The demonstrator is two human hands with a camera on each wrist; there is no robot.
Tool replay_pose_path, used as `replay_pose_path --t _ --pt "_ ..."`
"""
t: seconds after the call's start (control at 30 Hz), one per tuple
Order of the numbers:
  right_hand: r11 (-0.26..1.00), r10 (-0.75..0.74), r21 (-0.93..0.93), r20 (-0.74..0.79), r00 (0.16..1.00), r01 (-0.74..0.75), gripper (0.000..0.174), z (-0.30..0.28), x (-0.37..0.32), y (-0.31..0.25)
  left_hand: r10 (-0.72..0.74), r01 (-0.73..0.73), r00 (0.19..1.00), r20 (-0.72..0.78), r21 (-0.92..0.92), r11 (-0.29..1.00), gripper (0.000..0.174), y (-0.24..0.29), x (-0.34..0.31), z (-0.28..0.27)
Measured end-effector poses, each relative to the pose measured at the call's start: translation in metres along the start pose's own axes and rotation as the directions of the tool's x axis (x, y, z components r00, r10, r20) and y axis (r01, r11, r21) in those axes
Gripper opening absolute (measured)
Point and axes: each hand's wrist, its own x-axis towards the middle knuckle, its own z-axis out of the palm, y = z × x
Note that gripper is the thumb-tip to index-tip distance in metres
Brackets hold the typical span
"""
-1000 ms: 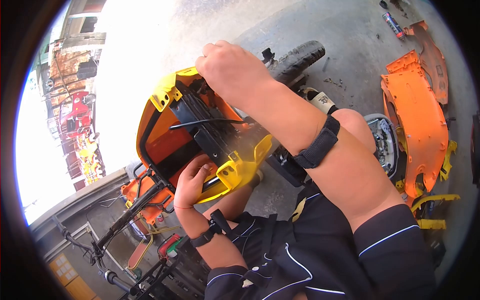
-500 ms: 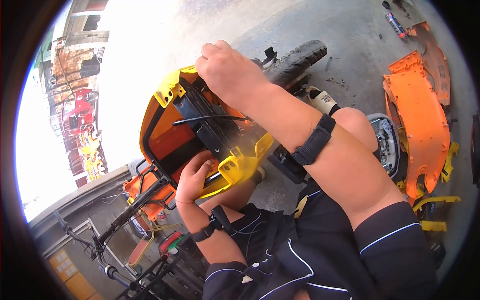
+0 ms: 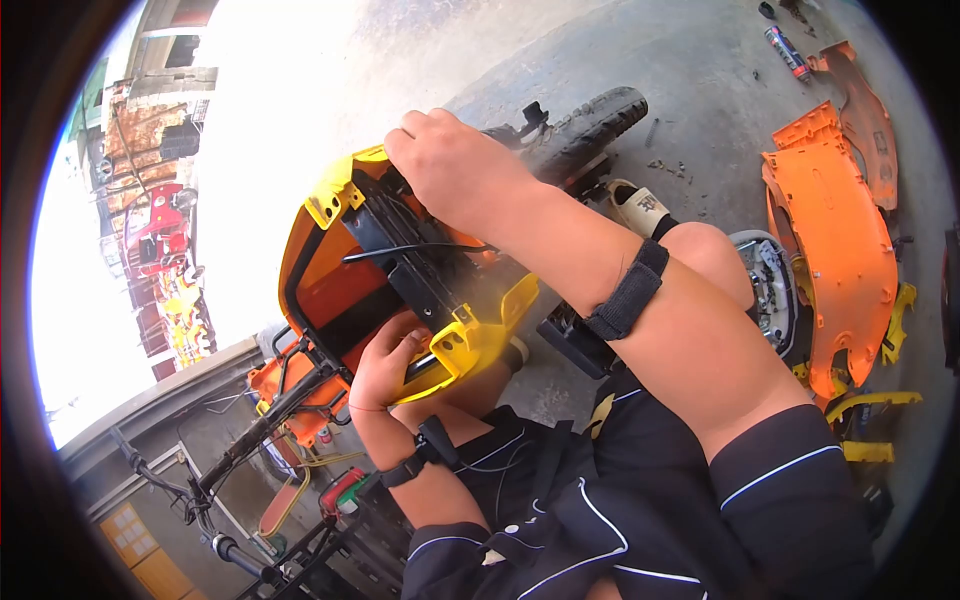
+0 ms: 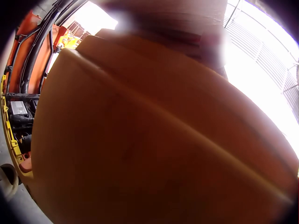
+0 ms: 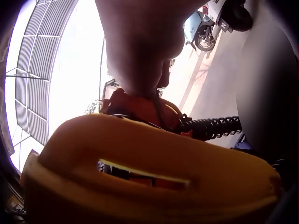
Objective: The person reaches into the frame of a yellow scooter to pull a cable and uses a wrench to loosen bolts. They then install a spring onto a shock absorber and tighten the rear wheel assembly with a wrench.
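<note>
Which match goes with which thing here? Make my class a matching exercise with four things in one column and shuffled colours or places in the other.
Column 1
1. Tyre
2. Shoe
3. Largest floor panel
4. Right hand

Column 2
A. orange
B. at the yellow part's edge
C. black, with tread
D. cream, with dark marking

Pairs: 1-C, 2-D, 3-A, 4-B

yellow cowl (image 3: 488, 343): glossy plastic | orange panel (image 3: 850, 245): smooth plastic | tyre (image 3: 600, 120): rough, matt rubber | sleeve (image 3: 780, 490): matt cloth

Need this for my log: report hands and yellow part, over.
Left hand gripping yellow part low. Right hand gripping its top edge. Black cable crossing between.
</note>
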Motion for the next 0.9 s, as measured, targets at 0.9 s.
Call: replay_pose_path --t 0.9 --pt "-0.479 0.839 0.876 0.441 0.320 0.049 0.016 0.033 0.030 0.038 -0.005 0.005 1.000 0.003 0.005 1.000 0.040 -0.001 0.000 0.000"
